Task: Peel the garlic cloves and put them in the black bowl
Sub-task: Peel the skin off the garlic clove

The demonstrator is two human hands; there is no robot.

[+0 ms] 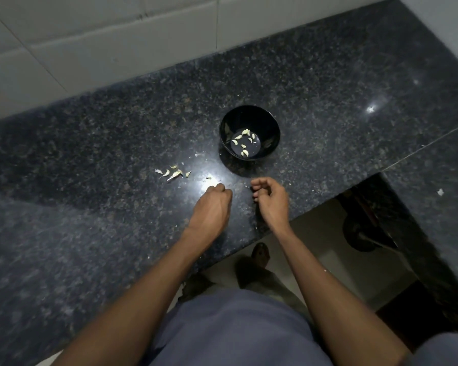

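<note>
Granite counter [90,154]: pale garlic cloves [242,142] (peeled).

- I see the bowl [250,133] standing on the counter [90,207], out beyond both hands and a little to the right of them.
- Peeled cloves [244,142] lie inside the bowl, scattered over its bottom.
- A cluster of cloves and skins [173,173] lies on the counter to the left of the bowl and nearer to me.
- My left hand [213,200] is over the counter, between that cluster and my right hand [271,198], which is just beside it.
- The wall [90,43] rises behind the counter.
- The floor [315,247] lies below the counter's near edge, under my right forearm.
</note>
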